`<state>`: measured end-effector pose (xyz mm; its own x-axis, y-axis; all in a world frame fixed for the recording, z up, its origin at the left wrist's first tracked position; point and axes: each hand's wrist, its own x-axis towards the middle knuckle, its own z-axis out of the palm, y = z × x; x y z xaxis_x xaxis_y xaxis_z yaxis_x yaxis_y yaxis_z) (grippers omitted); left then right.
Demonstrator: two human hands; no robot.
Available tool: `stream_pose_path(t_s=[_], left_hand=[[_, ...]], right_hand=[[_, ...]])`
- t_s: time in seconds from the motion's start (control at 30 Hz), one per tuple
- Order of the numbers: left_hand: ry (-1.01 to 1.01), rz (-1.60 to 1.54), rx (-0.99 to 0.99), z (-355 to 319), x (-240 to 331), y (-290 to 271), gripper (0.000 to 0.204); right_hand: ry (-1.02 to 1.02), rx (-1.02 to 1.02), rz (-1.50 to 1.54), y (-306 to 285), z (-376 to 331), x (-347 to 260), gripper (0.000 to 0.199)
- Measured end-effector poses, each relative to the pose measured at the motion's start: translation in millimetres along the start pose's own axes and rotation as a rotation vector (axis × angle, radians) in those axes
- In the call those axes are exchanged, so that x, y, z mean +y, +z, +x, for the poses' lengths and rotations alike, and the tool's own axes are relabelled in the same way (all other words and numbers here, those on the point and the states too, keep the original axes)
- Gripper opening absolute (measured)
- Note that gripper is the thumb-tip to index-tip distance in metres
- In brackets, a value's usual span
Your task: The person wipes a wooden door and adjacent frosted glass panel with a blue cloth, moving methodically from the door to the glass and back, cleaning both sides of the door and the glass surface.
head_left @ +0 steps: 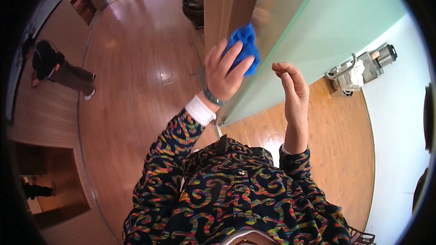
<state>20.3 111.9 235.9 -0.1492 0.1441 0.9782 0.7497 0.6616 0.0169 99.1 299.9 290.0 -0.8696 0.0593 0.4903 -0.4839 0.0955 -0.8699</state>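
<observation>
My left hand point(225, 73) spreads its fingers over a crumpled blue cloth point(247, 47) and presses it near the edge of a tall panel beside the brown wooden post point(218, 13). A dark bracelet circles that wrist. My right hand point(294, 88) is raised in front of the greenish frosted glass panel point(336, 27). Its fingers bend loosely and stand a little apart from the thumb, with nothing seen between them. Whether its fingertips touch the glass, I cannot tell.
Behind the post stands a dark round plant pot point(194, 11). At left, another person point(59, 68) is by the wall. A metal appliance with a white cloth point(356, 73) is near the white wall at right. Wood flooring point(136, 63) runs beneath everything.
</observation>
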Motion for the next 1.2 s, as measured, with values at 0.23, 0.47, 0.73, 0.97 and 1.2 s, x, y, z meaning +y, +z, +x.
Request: stream_pose_path(t_s=[0.23,0.47,0.73,0.97,1.2], left_hand=[[0.285,0.456,-0.179,-11,-18,-1,0.033],[0.407,0.466,-0.455,-76,-36,-2,0.031],[0.378,0.129,-0.776,-119,-41,-12,0.024],[-0.493,-0.437,-0.25,-21,32,-27,0.03],[-0.679,-0.564,0.147,62,64,-14,0.028]], right_hand=[[0.029,-0.004,0.015,0,2,1,0.024],[0.049,0.003,0.053,-7,1,9,0.022],[0.048,-0.007,0.002,-7,6,20,0.022],[0.035,-0.005,-0.068,-1,-8,12,0.022],[-0.651,0.04,-0.357,47,-15,-19,0.042]])
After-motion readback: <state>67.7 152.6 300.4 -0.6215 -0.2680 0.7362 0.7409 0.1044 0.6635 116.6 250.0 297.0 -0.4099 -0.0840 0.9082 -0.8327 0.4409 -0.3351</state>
